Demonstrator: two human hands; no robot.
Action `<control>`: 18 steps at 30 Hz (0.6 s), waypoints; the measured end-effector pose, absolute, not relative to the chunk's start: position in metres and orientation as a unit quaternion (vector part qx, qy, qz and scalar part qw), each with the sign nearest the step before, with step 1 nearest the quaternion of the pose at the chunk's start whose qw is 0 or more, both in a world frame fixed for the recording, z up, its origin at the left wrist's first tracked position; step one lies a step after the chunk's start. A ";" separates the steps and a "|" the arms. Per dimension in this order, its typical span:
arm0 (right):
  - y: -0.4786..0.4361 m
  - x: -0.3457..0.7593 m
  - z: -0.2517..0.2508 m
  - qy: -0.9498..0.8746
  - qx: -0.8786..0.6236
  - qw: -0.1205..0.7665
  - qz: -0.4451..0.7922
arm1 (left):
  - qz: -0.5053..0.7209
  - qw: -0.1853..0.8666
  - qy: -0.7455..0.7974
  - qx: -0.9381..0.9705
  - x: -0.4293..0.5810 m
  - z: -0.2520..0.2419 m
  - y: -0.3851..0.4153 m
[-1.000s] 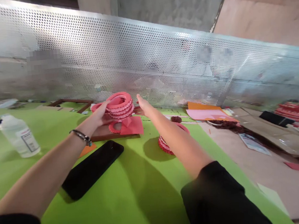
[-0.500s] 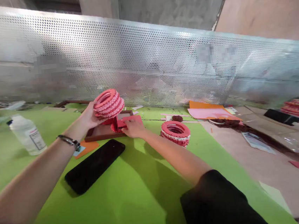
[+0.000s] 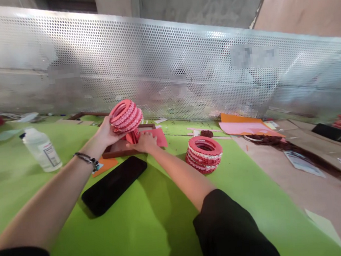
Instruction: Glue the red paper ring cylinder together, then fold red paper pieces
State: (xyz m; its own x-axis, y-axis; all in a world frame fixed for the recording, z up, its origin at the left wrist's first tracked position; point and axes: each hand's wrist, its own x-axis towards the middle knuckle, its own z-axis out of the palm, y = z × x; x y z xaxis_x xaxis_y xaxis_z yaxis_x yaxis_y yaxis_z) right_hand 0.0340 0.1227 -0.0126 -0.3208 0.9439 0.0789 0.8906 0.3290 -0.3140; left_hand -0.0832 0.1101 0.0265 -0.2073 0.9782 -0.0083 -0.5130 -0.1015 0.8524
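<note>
One perforated metal panel (image 3: 157, 56) runs along the far edge of the green worktop (image 3: 133, 244); shapes behind it are blurred, in places pixelated. The worktop's near edge is cut off by the frame. Toward the far edge, left of centre, lies one brown tray (image 3: 115, 154), its interior largely covered by the hands. One black phone (image 3: 115, 185) lies nearer the near edge. One clear bottle (image 3: 42, 150) stands toward the left edge; its label (image 3: 50, 152) bears print too small to read. The left hand (image 3: 107, 133) grips a pink-and-red ring stack (image 3: 126, 116), tilted, above the tray; its fingertips are hidden. A second stack (image 3: 205, 163), red and white, stands toward the right edge; rings cannot be reliably counted in either. The right hand (image 3: 145, 141) has fingers bent beside red pieces (image 3: 133, 136) beneath the held stack; whether they grip cannot be told. One red sheet (image 3: 161, 137) is partly hidden by that hand.
</note>
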 end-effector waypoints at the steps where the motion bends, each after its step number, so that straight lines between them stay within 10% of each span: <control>1: 0.123 0.031 -0.013 -0.806 -0.568 0.125 0.109 | 0.675 0.559 0.383 0.292 -0.081 0.028 0.109; 18: 0.155 0.030 -0.022 -0.783 -0.578 0.202 0.108 | 0.683 0.565 0.394 0.242 -0.102 0.038 0.103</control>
State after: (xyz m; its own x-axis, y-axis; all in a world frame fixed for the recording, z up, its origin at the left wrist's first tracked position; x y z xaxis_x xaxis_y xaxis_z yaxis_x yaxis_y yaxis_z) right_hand 0.0300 0.1551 -0.0217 -0.2500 0.9492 0.1909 0.8621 0.3080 -0.4023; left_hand -0.1022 0.1032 0.0382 -0.2430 0.9633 -0.1143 -0.5815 -0.0504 0.8120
